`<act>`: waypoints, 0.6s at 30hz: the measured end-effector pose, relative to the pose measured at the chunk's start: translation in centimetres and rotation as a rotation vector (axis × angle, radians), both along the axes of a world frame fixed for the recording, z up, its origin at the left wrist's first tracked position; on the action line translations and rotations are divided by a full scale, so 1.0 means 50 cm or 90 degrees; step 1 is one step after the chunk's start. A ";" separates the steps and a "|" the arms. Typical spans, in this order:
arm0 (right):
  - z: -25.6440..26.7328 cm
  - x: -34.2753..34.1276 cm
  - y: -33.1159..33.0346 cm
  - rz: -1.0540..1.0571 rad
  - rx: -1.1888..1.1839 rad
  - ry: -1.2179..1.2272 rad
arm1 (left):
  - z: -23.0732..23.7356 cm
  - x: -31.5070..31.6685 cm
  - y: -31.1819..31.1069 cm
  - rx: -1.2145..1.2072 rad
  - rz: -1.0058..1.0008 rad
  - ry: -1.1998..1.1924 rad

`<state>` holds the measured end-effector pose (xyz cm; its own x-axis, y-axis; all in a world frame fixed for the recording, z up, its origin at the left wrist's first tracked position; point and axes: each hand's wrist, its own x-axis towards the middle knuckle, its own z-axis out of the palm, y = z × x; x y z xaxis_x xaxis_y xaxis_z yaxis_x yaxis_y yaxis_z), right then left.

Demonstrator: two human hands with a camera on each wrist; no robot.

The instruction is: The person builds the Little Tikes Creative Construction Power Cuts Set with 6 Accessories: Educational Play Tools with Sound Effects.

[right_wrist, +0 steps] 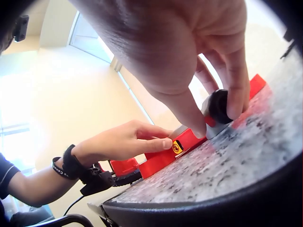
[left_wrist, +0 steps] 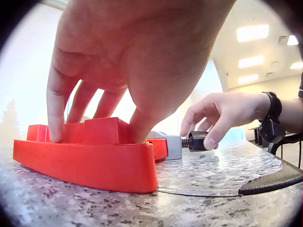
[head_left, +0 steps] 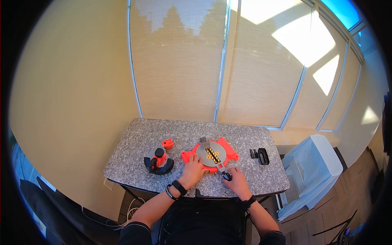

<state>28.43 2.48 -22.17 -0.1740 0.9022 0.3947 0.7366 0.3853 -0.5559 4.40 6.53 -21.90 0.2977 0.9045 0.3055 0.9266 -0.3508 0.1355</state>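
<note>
A round grey turntable [head_left: 222,152] with a yellow-and-black striped slot sits on a red base [head_left: 231,151]. My left hand [head_left: 192,171] rests on the base's left front, its fairly straight fingers touching the red plastic [left_wrist: 85,165] in the left wrist view. At the front, a grey arm extends from the base and ends in a black knob [left_wrist: 199,141] on a threaded rod. My right hand [head_left: 237,182] pinches this knob between thumb and fingers; the right wrist view shows the fingers around the knob [right_wrist: 219,107].
Left of the base stands a red and black round-based saw part [head_left: 160,157], with a small red block [head_left: 167,143] behind it. At the right lie a black tray-like piece [head_left: 264,157] and small black pieces [head_left: 254,154]. A bin with a pale liner [head_left: 314,163] stands beyond the table's right edge.
</note>
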 end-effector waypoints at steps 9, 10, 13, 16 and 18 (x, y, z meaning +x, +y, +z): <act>-0.002 -0.003 -0.002 -0.011 -0.003 0.015 | 0.003 0.001 -0.001 -0.016 0.004 0.000; -0.004 -0.004 0.000 -0.008 0.004 0.016 | 0.004 0.001 -0.001 -0.017 0.003 -0.002; -0.010 -0.004 0.003 -0.006 0.018 0.014 | 0.005 0.001 -0.003 -0.017 0.002 -0.005; 0.003 -0.008 -0.004 -0.004 0.022 0.010 | 0.005 0.001 -0.002 -0.014 0.002 -0.004; 0.010 -0.009 -0.008 -0.001 0.018 0.006 | 0.003 0.001 -0.001 -0.013 0.002 -0.003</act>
